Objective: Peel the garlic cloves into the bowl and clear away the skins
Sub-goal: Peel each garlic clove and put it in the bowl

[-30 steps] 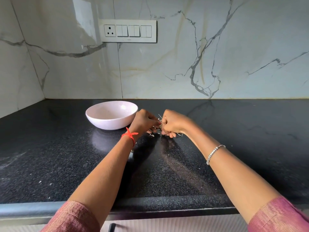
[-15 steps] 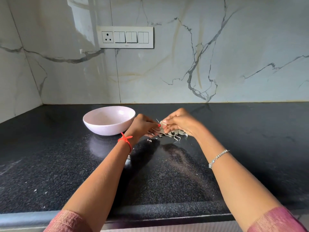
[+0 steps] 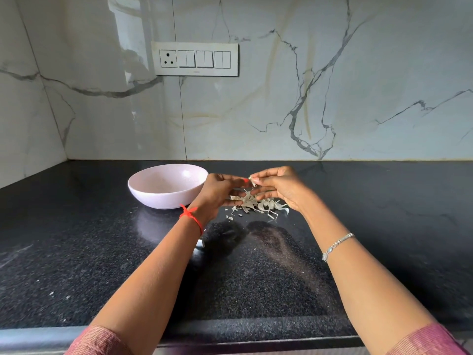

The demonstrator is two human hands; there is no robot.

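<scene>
A pale pink bowl (image 3: 163, 185) stands on the black counter, left of my hands; what lies inside is hidden by its rim. A heap of whitish garlic skins (image 3: 258, 204) lies on the counter just right of the bowl. Both hands hover above that heap, fingertips meeting. My right hand (image 3: 277, 187) pinches a small piece of garlic skin (image 3: 253, 181) between thumb and forefinger. My left hand (image 3: 220, 190) has its fingers curled toward the same piece and touches it; whether it holds a clove is hidden.
The black granite counter (image 3: 102, 252) runs to a marble wall with a switch panel (image 3: 195, 58). A few skin crumbs (image 3: 229, 217) lie near the heap and at the front left. The counter's front edge (image 3: 230, 329) is near my elbows.
Both hands have lifted off the counter and opened apart a little, uncovering the heap of skins. The right hand now pinches a skin piece higher up.
</scene>
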